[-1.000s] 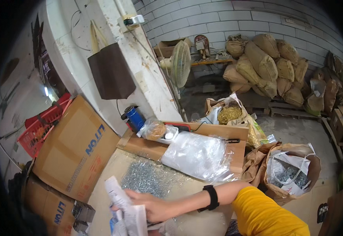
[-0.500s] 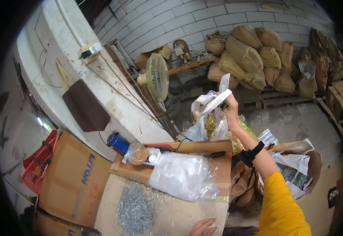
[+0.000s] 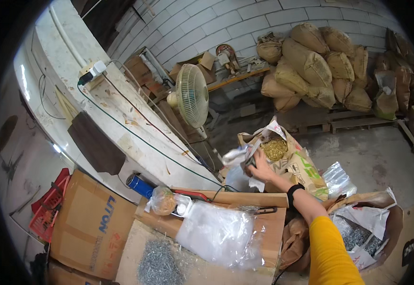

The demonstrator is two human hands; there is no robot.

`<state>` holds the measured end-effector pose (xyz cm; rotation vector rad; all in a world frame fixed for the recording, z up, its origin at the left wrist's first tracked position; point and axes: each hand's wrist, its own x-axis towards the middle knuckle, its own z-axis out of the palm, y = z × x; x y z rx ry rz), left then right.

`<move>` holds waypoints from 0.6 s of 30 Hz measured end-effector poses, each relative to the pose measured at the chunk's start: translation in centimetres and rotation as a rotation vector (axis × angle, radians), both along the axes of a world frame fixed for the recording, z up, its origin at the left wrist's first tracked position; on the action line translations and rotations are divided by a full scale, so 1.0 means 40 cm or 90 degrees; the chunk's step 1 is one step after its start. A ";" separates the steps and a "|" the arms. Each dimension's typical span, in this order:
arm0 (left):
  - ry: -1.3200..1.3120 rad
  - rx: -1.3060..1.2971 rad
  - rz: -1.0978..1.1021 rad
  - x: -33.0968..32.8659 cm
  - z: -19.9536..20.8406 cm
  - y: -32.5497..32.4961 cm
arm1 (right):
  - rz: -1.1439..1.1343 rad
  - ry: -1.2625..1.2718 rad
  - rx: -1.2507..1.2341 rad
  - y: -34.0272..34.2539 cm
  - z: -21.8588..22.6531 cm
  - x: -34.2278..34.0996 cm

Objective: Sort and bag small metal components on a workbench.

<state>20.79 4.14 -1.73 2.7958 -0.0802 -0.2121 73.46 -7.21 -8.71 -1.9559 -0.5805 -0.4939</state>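
Holding blurred wrapping (image 3: 237, 155) near sack (image 3: 288, 157) of golden bits (image 3: 274, 149): right hand (image 3: 261, 167).

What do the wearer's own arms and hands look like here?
The right hand wears no glove. A black band circles its wrist, and a yellow sleeve ends near the elbow, with no visible markings. The left hand is out of view.

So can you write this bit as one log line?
right hand: holding blurred whitish material; left hand: out of view; near: open paper bag, golden bits; table: silvery pile
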 end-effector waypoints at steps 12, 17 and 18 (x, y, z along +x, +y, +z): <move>0.000 -0.090 0.019 -0.048 -0.057 0.019 | 0.042 0.626 -0.084 -0.241 -0.099 -0.434; 0.046 -0.090 -0.001 -0.030 -0.054 0.044 | 0.008 0.656 -0.168 -0.102 -0.259 -0.332; 0.059 -0.097 -0.027 -0.015 -0.054 0.046 | 0.077 0.494 -0.226 -0.050 -0.319 -0.262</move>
